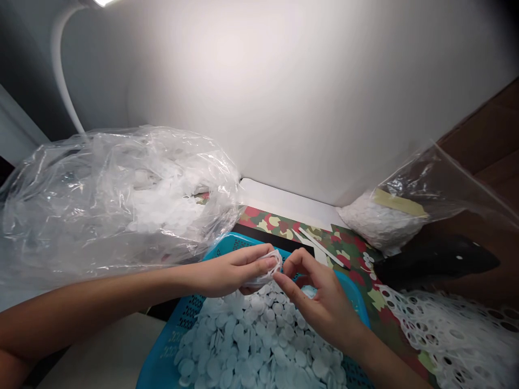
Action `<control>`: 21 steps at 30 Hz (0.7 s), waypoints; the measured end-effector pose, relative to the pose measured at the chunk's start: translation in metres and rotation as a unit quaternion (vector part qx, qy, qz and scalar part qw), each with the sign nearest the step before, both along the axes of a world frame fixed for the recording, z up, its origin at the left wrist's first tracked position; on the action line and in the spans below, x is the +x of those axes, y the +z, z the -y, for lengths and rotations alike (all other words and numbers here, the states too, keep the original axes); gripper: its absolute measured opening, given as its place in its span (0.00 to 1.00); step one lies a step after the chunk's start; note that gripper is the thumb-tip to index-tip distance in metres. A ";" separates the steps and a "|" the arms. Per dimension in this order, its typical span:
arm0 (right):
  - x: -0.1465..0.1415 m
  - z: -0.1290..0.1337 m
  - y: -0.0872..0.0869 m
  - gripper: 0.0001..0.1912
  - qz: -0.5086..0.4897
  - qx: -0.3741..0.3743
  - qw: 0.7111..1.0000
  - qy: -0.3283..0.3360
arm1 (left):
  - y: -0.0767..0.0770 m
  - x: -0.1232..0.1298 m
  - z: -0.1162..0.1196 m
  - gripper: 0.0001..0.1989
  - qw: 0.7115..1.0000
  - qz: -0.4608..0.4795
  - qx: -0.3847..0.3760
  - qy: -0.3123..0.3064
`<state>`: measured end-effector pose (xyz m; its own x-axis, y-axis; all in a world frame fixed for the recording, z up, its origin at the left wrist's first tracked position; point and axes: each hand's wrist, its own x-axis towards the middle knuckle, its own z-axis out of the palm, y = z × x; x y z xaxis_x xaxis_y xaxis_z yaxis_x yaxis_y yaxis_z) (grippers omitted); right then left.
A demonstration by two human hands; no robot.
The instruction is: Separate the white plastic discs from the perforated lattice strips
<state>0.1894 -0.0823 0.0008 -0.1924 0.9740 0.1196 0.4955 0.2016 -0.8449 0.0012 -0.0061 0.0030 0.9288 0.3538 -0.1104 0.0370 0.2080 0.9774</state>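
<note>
My left hand (239,269) is closed round a small wad of layered white sheet material (271,270), with thin looped edges showing past the fingertips. Just right of it, my right hand (314,292) has its thumb and forefinger curled in a pinch at the wad's edge. Whatever lies between those two fingertips is too small to make out. Both hands are over a blue plastic basket (156,351), which holds a heap of small white round discs (251,340).
A large clear plastic bag (81,200) with white pieces stands left. On the camouflage-patterned surface (279,220) lie white tweezers (322,247). A filled clear bag (381,224) sits at right, near white sheets full of round holes (454,329). A lamp (60,70) rises at left.
</note>
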 end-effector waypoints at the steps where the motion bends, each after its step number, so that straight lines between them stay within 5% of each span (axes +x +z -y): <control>1: 0.000 0.000 0.001 0.11 0.002 -0.009 1.000 0.003 | 0.000 0.000 0.000 0.15 1.000 0.004 -0.010 0.001; 11: 0.002 0.002 0.002 0.16 0.027 -0.018 0.997 0.075 | 0.007 -0.003 -0.003 0.02 0.998 -0.046 -0.017 -0.035; 21: 0.003 0.005 0.003 0.11 0.077 -0.012 0.982 0.173 | 0.005 -0.003 -0.003 0.10 0.996 -0.028 0.063 -0.058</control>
<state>0.1924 -0.0875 0.0035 -0.5268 0.8490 0.0407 0.5235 0.3619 -0.7713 -0.0014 -0.0027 0.0078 0.9578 0.2589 -0.1250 0.1090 0.0754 0.9912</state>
